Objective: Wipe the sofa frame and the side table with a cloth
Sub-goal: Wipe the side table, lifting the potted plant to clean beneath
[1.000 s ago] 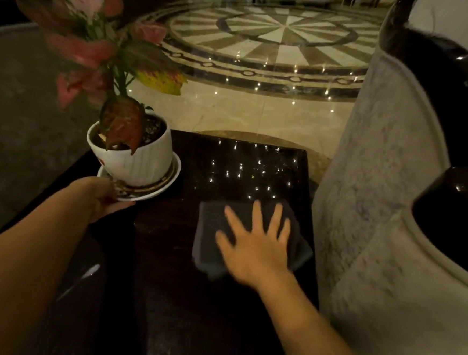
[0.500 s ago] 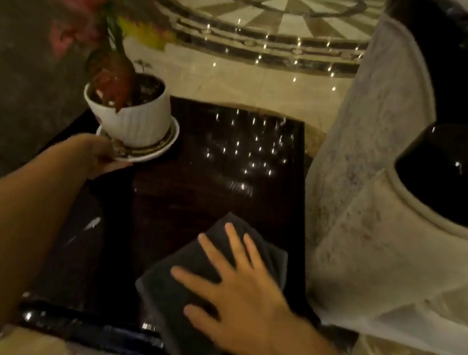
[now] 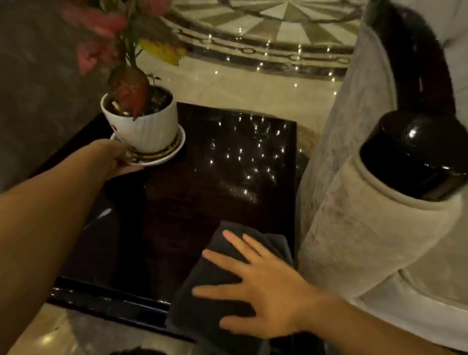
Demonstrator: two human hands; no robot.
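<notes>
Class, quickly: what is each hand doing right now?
Left hand: gripping the saucer under the plant pot.
Right hand: open, flat on the cloth.

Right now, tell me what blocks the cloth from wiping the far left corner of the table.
The potted plant on its saucer stands on that corner of the table. The left hand grips the saucer; the right hand presses the cloth at the near right.

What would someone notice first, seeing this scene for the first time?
Probably the right hand, spread flat on a dark cloth at the near right corner of the glossy dark side table. Next, the white potted plant with red leaves on its saucer at the far left corner, where the left hand grips the saucer's rim. To the right rises the sofa's pale padded arm with its shiny dark frame.
</notes>
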